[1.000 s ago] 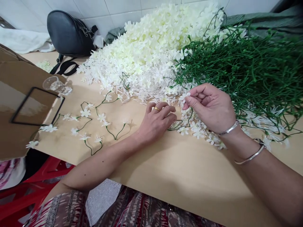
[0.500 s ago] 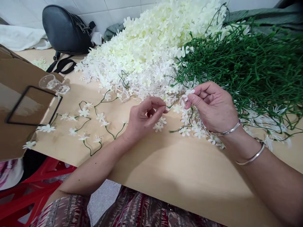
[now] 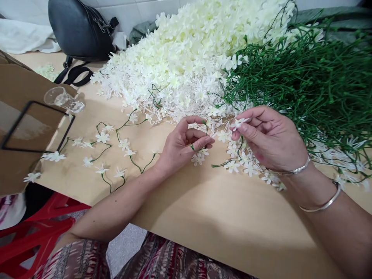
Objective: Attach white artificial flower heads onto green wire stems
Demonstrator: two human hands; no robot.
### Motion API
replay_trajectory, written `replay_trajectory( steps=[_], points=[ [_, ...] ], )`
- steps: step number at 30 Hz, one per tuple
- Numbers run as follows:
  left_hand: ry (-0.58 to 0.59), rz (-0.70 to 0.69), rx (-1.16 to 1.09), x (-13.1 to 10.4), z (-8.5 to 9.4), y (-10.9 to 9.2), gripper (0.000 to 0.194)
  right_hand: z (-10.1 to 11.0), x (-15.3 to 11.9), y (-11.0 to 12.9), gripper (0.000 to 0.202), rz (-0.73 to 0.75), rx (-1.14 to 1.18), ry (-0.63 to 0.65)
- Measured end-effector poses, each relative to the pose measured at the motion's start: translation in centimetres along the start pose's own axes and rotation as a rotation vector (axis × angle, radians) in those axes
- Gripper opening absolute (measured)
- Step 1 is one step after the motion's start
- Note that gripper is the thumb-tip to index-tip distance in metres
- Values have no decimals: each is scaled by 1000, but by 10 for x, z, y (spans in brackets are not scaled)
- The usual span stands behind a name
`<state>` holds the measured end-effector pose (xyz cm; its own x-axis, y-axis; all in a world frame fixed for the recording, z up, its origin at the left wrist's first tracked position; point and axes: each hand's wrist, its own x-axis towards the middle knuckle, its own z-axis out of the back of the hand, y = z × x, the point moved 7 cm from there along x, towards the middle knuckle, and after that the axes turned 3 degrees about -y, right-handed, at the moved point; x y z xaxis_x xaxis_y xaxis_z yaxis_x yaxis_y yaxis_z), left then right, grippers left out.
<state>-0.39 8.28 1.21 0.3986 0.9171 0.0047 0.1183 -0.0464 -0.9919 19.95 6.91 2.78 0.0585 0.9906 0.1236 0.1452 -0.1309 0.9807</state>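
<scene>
My left hand (image 3: 182, 145) pinches a thin green stem (image 3: 196, 148) between thumb and fingers, just above the tan table (image 3: 221, 217); a small white flower (image 3: 198, 158) hangs under it. My right hand (image 3: 269, 137) holds a single white flower (image 3: 238, 123) at its fingertips, a short way right of the left hand. Several small white flowers on stems (image 3: 241, 164) lie below the right hand. Behind both hands rises a big heap of loose cream flowers (image 3: 188, 58), and to its right a tangle of bare green stems (image 3: 305, 81).
A finished vine with flowers (image 3: 113, 153) lies on the table at left. A brown cardboard box (image 3: 17, 116) with a clear plastic cup (image 3: 62, 99) on it stands at the left edge. A black bag (image 3: 77, 29) sits at the back. A red chair (image 3: 31, 232) is below.
My left hand has lifted off the table and closed on a green stem, raising it. My right hand, still holding a flower, has shifted slightly right and down in view.
</scene>
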Motion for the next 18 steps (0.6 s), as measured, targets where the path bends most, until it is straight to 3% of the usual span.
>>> replay_trajectory(
  steps=[8,18],
  points=[
    [13,-19,175,-2,-3,-7,49,-10,-8,-9,45,-220,-27,114],
    [-13,-25,230,-5,-3,-11,36,-19,-11,-9,45,-301,-3,201]
  ],
)
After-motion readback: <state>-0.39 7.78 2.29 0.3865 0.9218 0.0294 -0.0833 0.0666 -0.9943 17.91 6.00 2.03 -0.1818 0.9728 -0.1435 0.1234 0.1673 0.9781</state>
